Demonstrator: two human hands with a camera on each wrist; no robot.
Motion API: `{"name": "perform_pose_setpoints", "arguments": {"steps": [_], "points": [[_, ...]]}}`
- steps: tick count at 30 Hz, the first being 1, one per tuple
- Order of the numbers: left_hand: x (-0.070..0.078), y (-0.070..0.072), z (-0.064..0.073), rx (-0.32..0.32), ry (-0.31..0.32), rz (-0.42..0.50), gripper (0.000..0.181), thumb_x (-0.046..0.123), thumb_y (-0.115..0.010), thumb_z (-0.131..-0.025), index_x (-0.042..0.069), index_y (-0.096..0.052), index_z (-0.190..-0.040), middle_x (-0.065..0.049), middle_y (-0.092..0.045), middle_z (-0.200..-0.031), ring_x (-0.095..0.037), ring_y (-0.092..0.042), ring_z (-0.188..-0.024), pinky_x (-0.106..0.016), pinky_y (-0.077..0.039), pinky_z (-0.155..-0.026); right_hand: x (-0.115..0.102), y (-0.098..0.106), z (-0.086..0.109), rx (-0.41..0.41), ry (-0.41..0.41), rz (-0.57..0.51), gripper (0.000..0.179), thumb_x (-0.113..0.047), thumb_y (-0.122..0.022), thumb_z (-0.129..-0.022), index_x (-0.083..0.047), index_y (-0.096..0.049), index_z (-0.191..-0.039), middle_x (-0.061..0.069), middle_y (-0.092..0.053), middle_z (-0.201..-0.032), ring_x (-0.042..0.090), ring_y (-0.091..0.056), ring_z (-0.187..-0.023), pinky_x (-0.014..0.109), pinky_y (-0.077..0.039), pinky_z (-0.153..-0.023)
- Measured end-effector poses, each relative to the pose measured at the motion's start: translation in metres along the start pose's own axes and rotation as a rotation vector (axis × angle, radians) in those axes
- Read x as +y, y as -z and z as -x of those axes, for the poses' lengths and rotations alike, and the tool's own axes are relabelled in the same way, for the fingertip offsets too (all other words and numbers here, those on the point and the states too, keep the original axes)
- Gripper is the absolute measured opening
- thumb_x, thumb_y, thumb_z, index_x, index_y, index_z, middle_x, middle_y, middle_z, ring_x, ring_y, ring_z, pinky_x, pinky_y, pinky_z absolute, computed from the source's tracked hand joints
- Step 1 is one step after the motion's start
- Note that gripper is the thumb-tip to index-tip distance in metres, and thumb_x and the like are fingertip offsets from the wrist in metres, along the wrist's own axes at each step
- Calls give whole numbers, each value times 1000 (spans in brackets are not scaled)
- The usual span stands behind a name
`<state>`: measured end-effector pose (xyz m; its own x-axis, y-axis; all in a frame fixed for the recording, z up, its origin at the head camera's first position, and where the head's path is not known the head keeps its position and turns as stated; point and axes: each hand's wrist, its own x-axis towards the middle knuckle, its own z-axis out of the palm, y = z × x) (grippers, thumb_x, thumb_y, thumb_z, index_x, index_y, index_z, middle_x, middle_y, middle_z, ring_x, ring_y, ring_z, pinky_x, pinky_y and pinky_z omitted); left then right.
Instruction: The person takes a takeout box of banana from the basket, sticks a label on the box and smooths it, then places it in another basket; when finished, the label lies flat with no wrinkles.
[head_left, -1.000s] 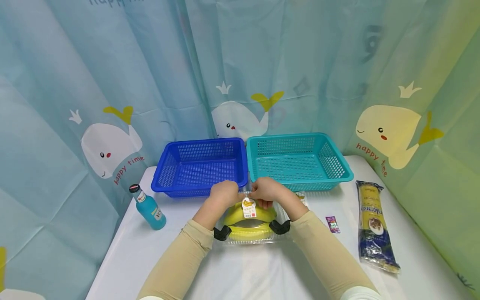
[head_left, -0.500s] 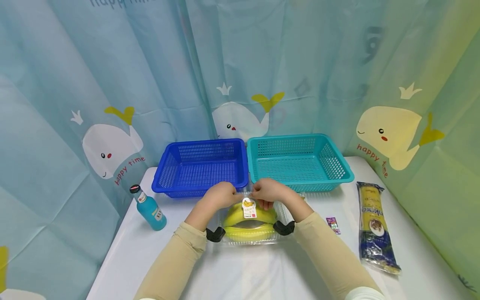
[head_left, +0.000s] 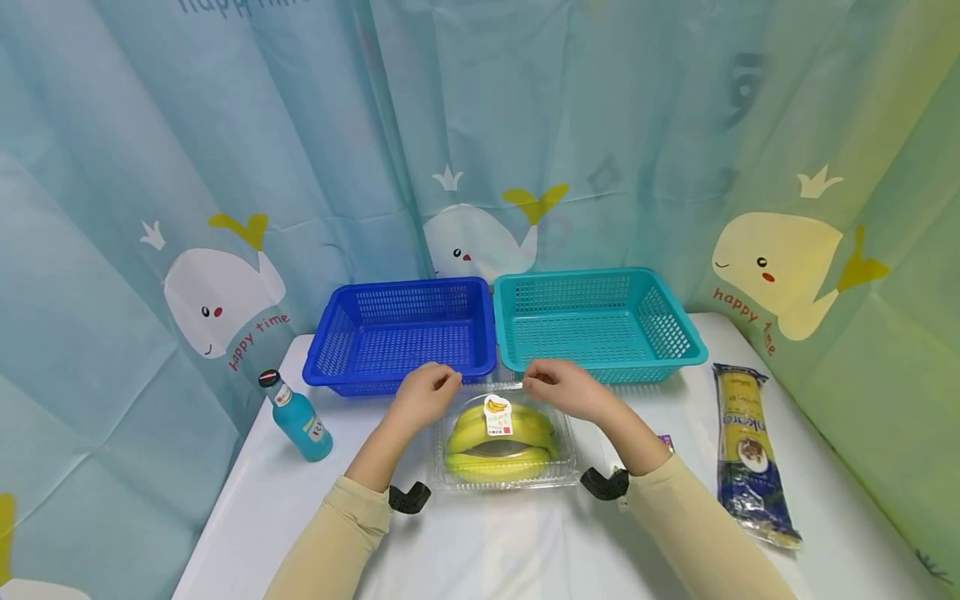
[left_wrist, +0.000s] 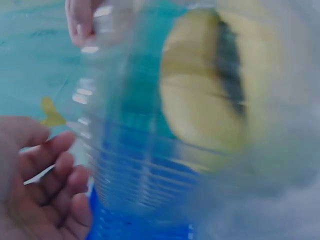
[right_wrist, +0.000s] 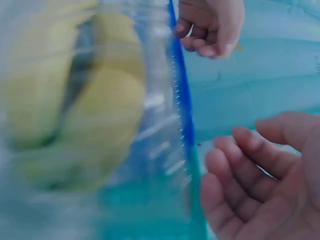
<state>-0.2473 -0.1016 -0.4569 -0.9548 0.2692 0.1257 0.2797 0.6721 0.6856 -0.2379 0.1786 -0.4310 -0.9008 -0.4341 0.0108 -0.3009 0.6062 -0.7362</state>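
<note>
A clear plastic clamshell box stands on the table, with yellow bananas inside and a white banana sticker on its lid. My left hand hovers by the box's far left corner, fingers loosely curled around nothing. At the far right corner, my right hand is likewise relaxed and holds nothing. In the left wrist view a gap shows between the left hand and the blurred box. The right wrist view shows the right hand beside the box with bent, loose fingers.
Behind the box are a blue basket and a teal basket. A blue bottle stands left. On the right lies a spaghetti packet; a small purple packet is partly hidden behind my right forearm.
Both hands have let go of the box's far edge and drawn apart, the left one leftward and the right one rightward. The box has stayed in place.
</note>
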Motion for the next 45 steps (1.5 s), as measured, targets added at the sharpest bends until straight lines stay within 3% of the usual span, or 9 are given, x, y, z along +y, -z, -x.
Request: {"name": "perform_pose_setpoints", "arguments": {"steps": [4, 8, 13, 17, 23, 31, 38, 43, 45], "points": [[-11, -5, 11, 131, 81, 123, 26, 35, -49, -102, 22, -71, -97, 5, -61, -95, -15, -55, -85, -33, -48, -72, 12, -3, 16, 164, -16, -24, 16, -29, -57, -101, -17, -68, -102, 2, -68, -98, 18, -58, -85, 35, -48, -73], [-22, -13, 21, 231, 97, 218, 25, 31, -50, -102, 17, -71, -104, 1, -62, -100, -17, -56, -89, -33, -50, -76, 27, -9, 29, 284, -40, -67, 20, -28, -55, -102, -14, -66, -110, 7, -67, -110, 22, -62, -96, 39, -51, -81], [-35, -26, 33, 286, 112, 324, 26, 30, -50, -104, 14, -67, -114, -2, -62, -115, -19, -59, -107, -39, -51, -94, 44, -20, 40, 381, -85, -118, 28, -30, -52, -103, -12, -61, -123, 11, -63, -125, 29, -60, -114, 49, -50, -95], [-45, -37, 38, 299, 127, 406, 27, 28, -49, -104, 12, -62, -120, -7, -58, -124, -24, -56, -118, -46, -47, -103, 50, -28, 45, 411, -110, -173, 39, -32, -49, -104, -7, -54, -134, 16, -56, -137, 36, -54, -125, 55, -45, -104], [-54, -51, 43, 275, 127, 510, 36, 27, -45, -105, 9, -52, -135, -14, -50, -139, -34, -46, -133, -53, -38, -113, 59, -43, 48, 395, -164, -295, 49, -35, -43, -106, -9, -39, -147, 19, -42, -151, 40, -39, -140, 59, -34, -114], [-56, -63, 51, 181, 128, 654, 52, 42, -34, -106, 21, -31, -154, -9, -28, -162, -31, -22, -151, -52, -14, -124, 67, -60, 46, 375, -106, -443, 56, -30, -34, -108, -6, -19, -157, 22, -20, -162, 44, -19, -149, 61, -16, -120], [-52, -67, 56, 96, 87, 649, 55, 37, -25, -108, 21, -16, -159, -9, -11, -167, -32, -7, -154, -57, -5, -124, 68, -66, 46, 354, -72, -493, 56, -30, -29, -108, -9, -15, -159, 17, -13, -165, 41, -8, -152, 63, -5, -121], [-34, -54, 62, 62, 69, 645, 55, 29, -23, -108, 12, -13, -159, -13, -8, -167, -36, -5, -154, -58, -4, -123, 72, -69, 44, 325, -48, -536, 58, -30, -27, -108, -9, -11, -159, 18, -8, -166, 42, -1, -152, 66, 1, -119], [-35, -55, 61, 66, 57, 648, 55, 30, -23, -108, 13, -13, -159, -13, -9, -167, -36, -5, -154, -59, -4, -123, 74, -72, 43, 315, -33, -563, 58, -29, -27, -108, -7, -10, -159, 18, -5, -166, 43, 2, -152, 66, 3, -119]]}}
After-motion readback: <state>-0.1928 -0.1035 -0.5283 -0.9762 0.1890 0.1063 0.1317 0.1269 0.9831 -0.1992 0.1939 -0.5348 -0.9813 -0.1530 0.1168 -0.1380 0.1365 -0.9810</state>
